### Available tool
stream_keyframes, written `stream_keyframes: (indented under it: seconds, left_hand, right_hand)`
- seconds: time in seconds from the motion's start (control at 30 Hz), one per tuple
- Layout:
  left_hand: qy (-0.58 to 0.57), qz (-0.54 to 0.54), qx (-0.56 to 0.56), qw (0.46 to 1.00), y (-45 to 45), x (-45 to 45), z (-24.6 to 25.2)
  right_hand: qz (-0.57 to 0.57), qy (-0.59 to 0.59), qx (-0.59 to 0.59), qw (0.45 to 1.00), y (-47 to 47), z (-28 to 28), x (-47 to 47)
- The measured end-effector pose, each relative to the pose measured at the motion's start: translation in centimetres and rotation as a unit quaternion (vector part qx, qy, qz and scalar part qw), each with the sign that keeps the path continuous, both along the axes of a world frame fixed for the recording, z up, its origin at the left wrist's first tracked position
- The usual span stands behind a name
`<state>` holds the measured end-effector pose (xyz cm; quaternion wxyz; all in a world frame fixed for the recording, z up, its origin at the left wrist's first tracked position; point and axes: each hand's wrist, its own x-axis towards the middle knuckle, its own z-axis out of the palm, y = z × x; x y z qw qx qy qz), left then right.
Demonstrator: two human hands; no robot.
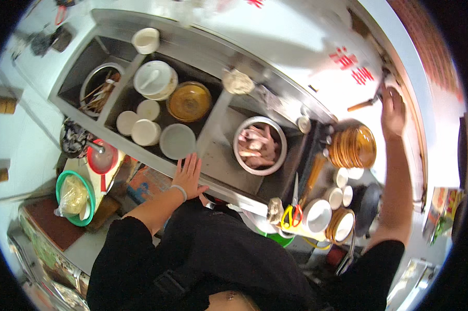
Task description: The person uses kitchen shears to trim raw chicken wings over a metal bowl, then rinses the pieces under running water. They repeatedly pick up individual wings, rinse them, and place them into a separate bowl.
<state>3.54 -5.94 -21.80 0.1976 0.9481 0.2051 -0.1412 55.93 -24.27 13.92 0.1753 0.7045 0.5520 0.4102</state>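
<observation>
My left hand (189, 177), with a light band at the wrist, rests with fingers spread on the front rim of a steel three-basin sink (226, 190). Just past its fingertips, a pale round bowl (178, 141) stands in the middle basin beside white cups (145, 132), an amber glass bowl (189, 102) and a white bowl with a spoon (155, 77). Raised at the far right, my right hand (393, 110) reaches to the wall beside a hanging wooden-handled tool (360, 105); whether it grips anything is unclear. A metal bowl of raw meat pieces (260, 145) sits in the right basin.
Stacked amber bowls (352, 147), yellow-and-red scissors (292, 215), white bowls (317, 215) and a dark pan (368, 210) crowd the right side. On the left are a red strainer or ladle (102, 157) and a green basin with a plastic bag (74, 198). Chopsticks (101, 93) lie in the left basin's pot.
</observation>
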Motion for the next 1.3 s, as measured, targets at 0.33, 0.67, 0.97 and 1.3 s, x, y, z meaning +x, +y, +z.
stream_keyframes:
  seconds: [0.33,0.67,0.97,1.3]
  left_hand:
    - [-0.188,-0.034,-0.23,0.954,-7.7,17.2,2.6]
    - [-0.316,0.044,-0.323,0.891,-6.3,43.5,10.5]
    - [-0.194,0.25,-0.548,0.774,-4.3,49.5,10.1]
    - [-0.247,0.031,-0.246,0.937,4.8,56.5,5.2]
  right_hand:
    - [0.041,0.8,0.594,-0.073,7.5,-20.2,-0.3]
    - [-0.245,0.485,0.047,0.838,-3.2,-23.8,-14.1]
    - [-0.387,0.657,0.061,0.644,-10.6,-24.4,-22.3]
    - [-0.4,0.627,0.297,0.598,-26.9,-26.5,-40.5]
